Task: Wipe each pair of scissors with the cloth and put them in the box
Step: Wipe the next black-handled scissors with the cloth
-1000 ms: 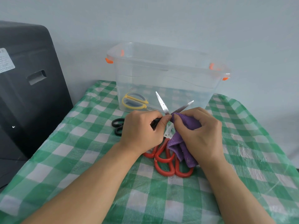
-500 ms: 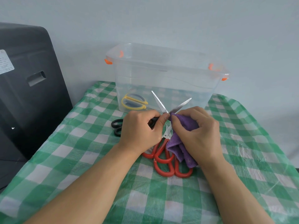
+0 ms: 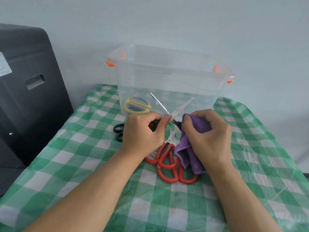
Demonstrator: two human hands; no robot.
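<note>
My left hand (image 3: 142, 131) grips a pair of black-handled scissors (image 3: 160, 106) by the handles, its two blades spread apart and pointing up toward the box. My right hand (image 3: 209, 136) holds a purple cloth (image 3: 189, 148) bunched just right of the blades' pivot. A clear plastic box (image 3: 167, 77) with orange clips stands behind, with yellow-handled scissors (image 3: 136, 105) lying inside it. On the table under my hands lie two red-handled pairs (image 3: 168, 163) and another black-handled pair (image 3: 118, 131), partly hidden by my left hand.
The table carries a green-and-white checked cover (image 3: 83, 156). A large black case (image 3: 30, 91) stands at the left, against the table's edge. A pale wall rises right behind the box.
The cloth has slid off the right blade down toward the pivot, so both blades now show bare. The scissors' blades have opened a little wider.
</note>
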